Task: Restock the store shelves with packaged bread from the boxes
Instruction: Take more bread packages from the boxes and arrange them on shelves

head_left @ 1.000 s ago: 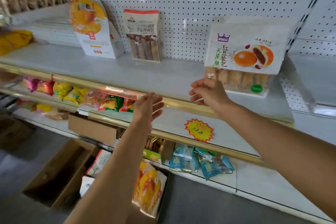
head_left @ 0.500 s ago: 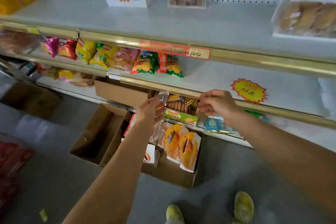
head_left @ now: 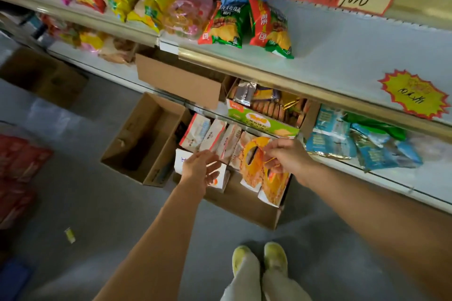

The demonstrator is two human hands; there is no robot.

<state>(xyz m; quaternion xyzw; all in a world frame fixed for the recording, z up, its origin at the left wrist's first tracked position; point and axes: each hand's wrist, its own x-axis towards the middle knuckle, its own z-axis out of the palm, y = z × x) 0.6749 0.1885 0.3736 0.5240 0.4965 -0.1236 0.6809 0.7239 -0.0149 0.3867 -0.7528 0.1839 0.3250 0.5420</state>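
Note:
An open cardboard box (head_left: 247,208) on the floor holds several upright bread packages: white ones (head_left: 208,133) at the back left and orange-and-white ones (head_left: 254,161) on the right. My left hand (head_left: 200,170) hovers over the white packages with fingers relaxed and holds nothing. My right hand (head_left: 285,155) is above the orange-and-white packages, fingers loosely curled, at their top edge; whether it grips one I cannot tell. The white shelf (head_left: 342,56) above has bare room on its right part.
An empty cardboard box (head_left: 144,137) stands open to the left. Another brown box (head_left: 178,80) and a green biscuit carton (head_left: 261,120) sit on the bottom shelf. Snack bags (head_left: 227,24) fill the middle shelf's left. Red packs (head_left: 19,168) lie at far left. My shoes (head_left: 259,259) are below.
The view has tilted from the upper shelf down to the floor box. Both hands have dropped from shelf height to just above the bread packages.

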